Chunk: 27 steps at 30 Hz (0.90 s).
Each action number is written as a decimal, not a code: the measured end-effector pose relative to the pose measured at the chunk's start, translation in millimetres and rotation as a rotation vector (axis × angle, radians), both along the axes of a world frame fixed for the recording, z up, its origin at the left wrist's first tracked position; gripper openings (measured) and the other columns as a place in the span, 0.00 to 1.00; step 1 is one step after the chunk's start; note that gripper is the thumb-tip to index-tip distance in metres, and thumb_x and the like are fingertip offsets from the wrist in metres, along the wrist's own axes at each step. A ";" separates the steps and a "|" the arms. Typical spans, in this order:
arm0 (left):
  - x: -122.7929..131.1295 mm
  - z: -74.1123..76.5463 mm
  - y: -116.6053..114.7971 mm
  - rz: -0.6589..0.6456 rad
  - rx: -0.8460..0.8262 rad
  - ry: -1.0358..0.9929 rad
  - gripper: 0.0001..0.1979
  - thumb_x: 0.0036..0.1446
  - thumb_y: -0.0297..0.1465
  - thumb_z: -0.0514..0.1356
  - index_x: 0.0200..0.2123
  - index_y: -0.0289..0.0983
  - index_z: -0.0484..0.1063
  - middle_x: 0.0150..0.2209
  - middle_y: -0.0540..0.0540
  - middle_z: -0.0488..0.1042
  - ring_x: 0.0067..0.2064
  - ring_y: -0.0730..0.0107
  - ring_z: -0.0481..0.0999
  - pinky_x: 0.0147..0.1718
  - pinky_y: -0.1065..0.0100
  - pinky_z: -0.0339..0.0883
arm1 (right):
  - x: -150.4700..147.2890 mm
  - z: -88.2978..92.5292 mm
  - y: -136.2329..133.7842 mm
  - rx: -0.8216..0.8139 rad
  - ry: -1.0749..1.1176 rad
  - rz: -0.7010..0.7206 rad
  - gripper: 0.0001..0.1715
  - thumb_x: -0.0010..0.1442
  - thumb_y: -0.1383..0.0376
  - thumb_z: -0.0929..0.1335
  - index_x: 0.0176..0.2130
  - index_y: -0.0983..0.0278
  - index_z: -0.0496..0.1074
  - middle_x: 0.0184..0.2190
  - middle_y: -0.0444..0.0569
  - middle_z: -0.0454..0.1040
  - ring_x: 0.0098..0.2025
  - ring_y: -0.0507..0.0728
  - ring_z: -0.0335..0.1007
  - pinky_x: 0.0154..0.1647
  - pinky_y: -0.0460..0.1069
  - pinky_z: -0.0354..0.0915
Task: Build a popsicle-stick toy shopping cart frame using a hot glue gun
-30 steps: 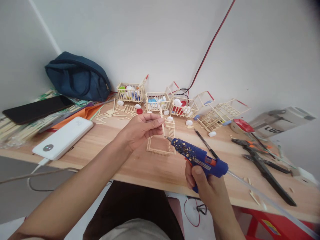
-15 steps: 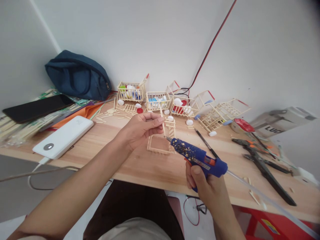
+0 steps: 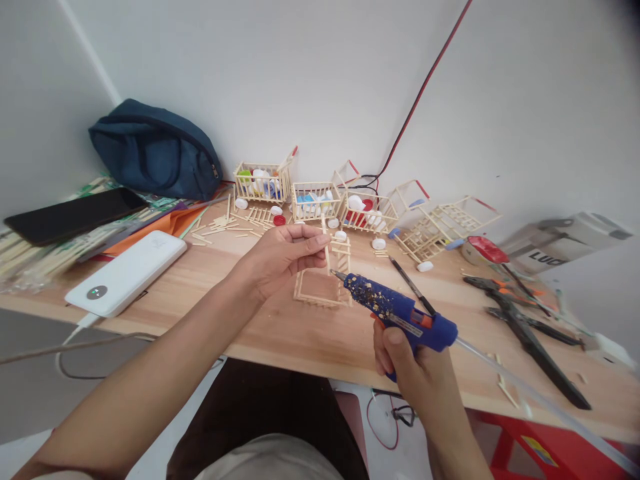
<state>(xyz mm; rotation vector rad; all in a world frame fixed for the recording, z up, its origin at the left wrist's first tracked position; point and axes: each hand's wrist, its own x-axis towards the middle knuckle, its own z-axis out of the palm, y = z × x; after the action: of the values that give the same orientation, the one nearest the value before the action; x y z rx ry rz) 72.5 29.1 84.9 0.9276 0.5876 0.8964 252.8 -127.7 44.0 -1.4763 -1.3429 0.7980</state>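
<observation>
Between the thumb and fingers of my left hand (image 3: 293, 257) is a short wooden stick (image 3: 325, 233), held nearly upright. My right hand (image 3: 417, 363) is wrapped round the handle of a blue hot glue gun (image 3: 390, 303), whose body is spotted with dried bits. The gun's metal nozzle (image 3: 338, 274) is at the lower end of the stick; whether they touch I cannot tell. Behind and below both hands, a small open frame of sticks (image 3: 320, 301) lies on the wooden table (image 3: 280, 333), partly hidden by my left hand.
Several miniature stick carts (image 3: 263, 180) with bottle-cap wheels line the wall. Loose stick pieces (image 3: 220, 227) are scattered at left, near a white power bank (image 3: 127, 273), a phone (image 3: 75, 215) and a blue bag (image 3: 155, 150). A pen (image 3: 413, 285) and black cutters (image 3: 530, 343) lie at right.
The glue gun has shifted very slightly to the right, its nozzle still by the lower end of the stick. My left hand keeps its hold on the stick in nearly the same place.
</observation>
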 end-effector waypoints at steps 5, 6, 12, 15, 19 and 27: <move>0.2 0.7 -0.3 0.011 -0.005 -0.001 0.12 0.42 0.28 0.74 0.27 0.30 0.75 0.24 0.51 0.74 0.25 0.80 0.73 0.29 0.77 0.72 | -1.3 1.4 -1.6 -0.018 -0.004 -0.018 0.27 0.64 0.46 0.63 0.22 0.61 0.63 0.15 0.42 0.61 0.18 0.51 0.57 0.19 0.47 0.57; 0.2 0.7 -0.3 0.011 -0.004 0.001 0.12 0.42 0.28 0.74 0.27 0.30 0.75 0.24 0.51 0.74 0.25 0.80 0.73 0.29 0.77 0.72 | -1.6 1.7 -1.9 -0.017 0.000 -0.016 0.27 0.64 0.46 0.63 0.22 0.60 0.63 0.15 0.42 0.61 0.18 0.51 0.57 0.19 0.47 0.57; 0.3 0.6 -0.5 0.013 -0.004 0.009 0.11 0.43 0.28 0.74 0.27 0.30 0.75 0.24 0.51 0.74 0.25 0.80 0.73 0.30 0.77 0.72 | -0.5 -0.2 -1.1 -0.028 0.010 -0.007 0.27 0.64 0.45 0.63 0.23 0.61 0.64 0.15 0.42 0.61 0.17 0.51 0.56 0.18 0.47 0.58; 0.3 0.6 -0.2 0.010 -0.004 0.006 0.11 0.43 0.28 0.74 0.27 0.30 0.75 0.24 0.51 0.74 0.26 0.80 0.73 0.30 0.77 0.72 | 1.2 -2.4 -0.8 -0.017 0.015 -0.011 0.27 0.63 0.46 0.64 0.23 0.61 0.65 0.15 0.42 0.61 0.17 0.51 0.56 0.18 0.47 0.58; 0.4 -0.2 0.7 0.012 -0.009 0.008 0.11 0.44 0.28 0.73 0.27 0.30 0.75 0.24 0.50 0.74 0.26 0.80 0.73 0.30 0.76 0.72 | 2.6 -4.6 -1.3 -0.029 0.016 -0.005 0.27 0.63 0.45 0.64 0.24 0.61 0.66 0.14 0.42 0.61 0.17 0.52 0.57 0.18 0.48 0.59; 0.4 -0.5 0.0 0.012 -0.006 0.007 0.12 0.42 0.29 0.74 0.27 0.31 0.76 0.24 0.51 0.74 0.26 0.80 0.73 0.29 0.77 0.72 | 1.7 -3.6 -0.6 -0.028 0.006 -0.012 0.27 0.63 0.45 0.64 0.22 0.60 0.65 0.14 0.42 0.61 0.16 0.52 0.58 0.18 0.48 0.58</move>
<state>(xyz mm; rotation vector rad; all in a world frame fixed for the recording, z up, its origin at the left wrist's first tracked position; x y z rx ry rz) 72.9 29.0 84.4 0.9231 0.6023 0.9022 254.5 -128.4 40.4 -1.5011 -1.3218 0.8160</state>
